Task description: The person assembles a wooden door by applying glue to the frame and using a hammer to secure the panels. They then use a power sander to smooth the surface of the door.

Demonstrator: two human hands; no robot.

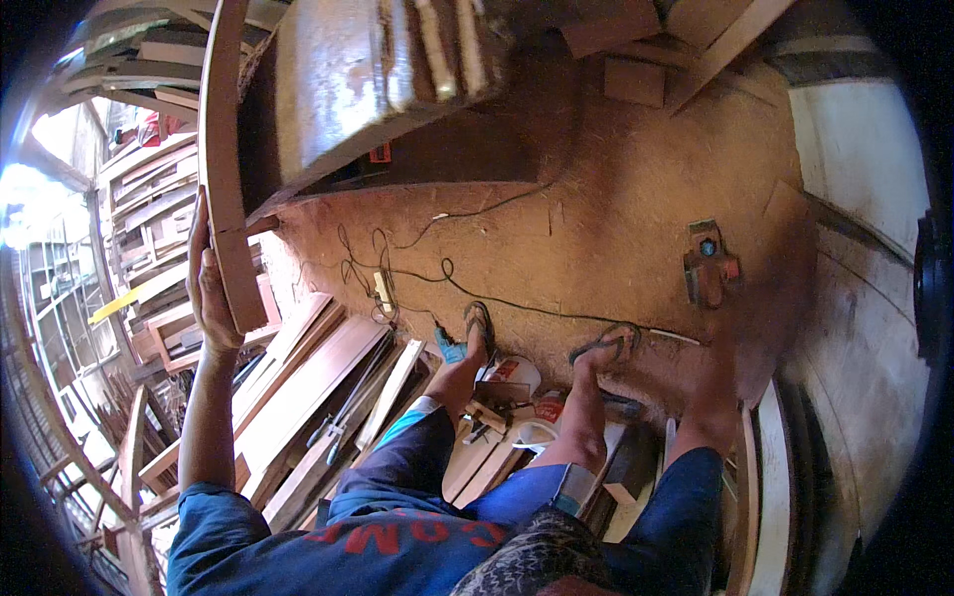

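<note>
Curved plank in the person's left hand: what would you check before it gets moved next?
1. Left hand grips the curved plank: ok, fingers wrapped on its edge.
2. Right hand free: cannot tell; it reaches by the orange tool, too dim to see.
3. Cables away from the feet: not ok; they trail across the sawdust beside the sandals.
4. Space under the plank: not ok; loose boards are piled there.
5. Footing: ok, both sandals flat.

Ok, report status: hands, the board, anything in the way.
Left hand gripping curved board upright. Right hand down, empty. Cables across sawdust floor.
</note>
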